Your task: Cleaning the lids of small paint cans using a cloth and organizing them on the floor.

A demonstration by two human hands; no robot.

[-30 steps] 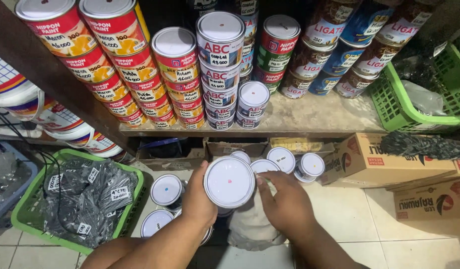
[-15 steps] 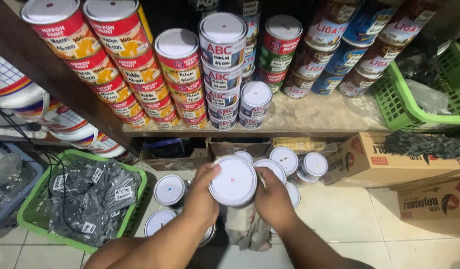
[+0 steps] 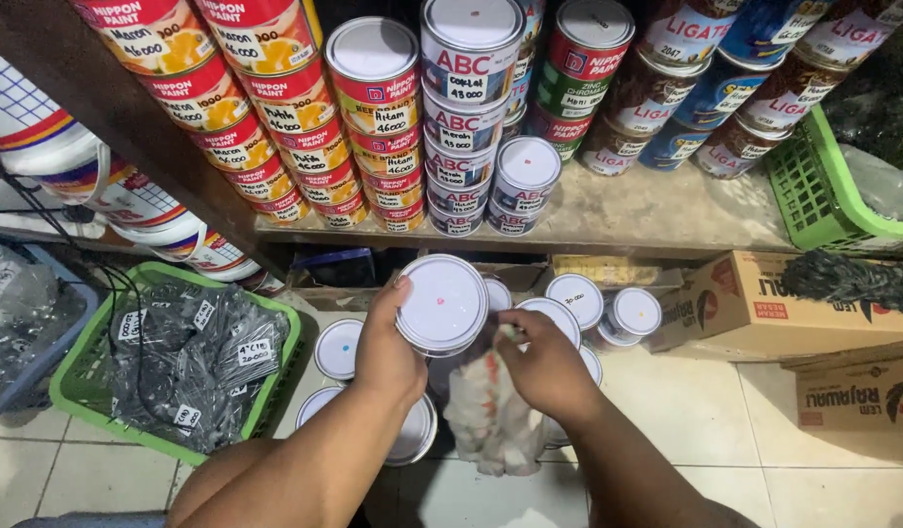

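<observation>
Your left hand [image 3: 388,347] grips the paint can [image 3: 441,305], lid tilted up toward you, axis near vertical; your right hand [image 3: 544,364] clutches the rag [image 3: 490,411]

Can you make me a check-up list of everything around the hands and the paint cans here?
Surface: pale floor tiles; a dusty wooden shelf above.
Job's things: a paint can with a white lid held up by the left hand; a white and orange cloth gripped by the right hand.
Clutter: more white-lidded cans on the floor; stacked cans on the shelf; a green basket of black packets; cardboard boxes.
Grippers: both hands are bare and closed on their things.
Cables: thin black wires at the left.
Surroundings: a second green basket on the shelf, a blue crate far left.
</observation>
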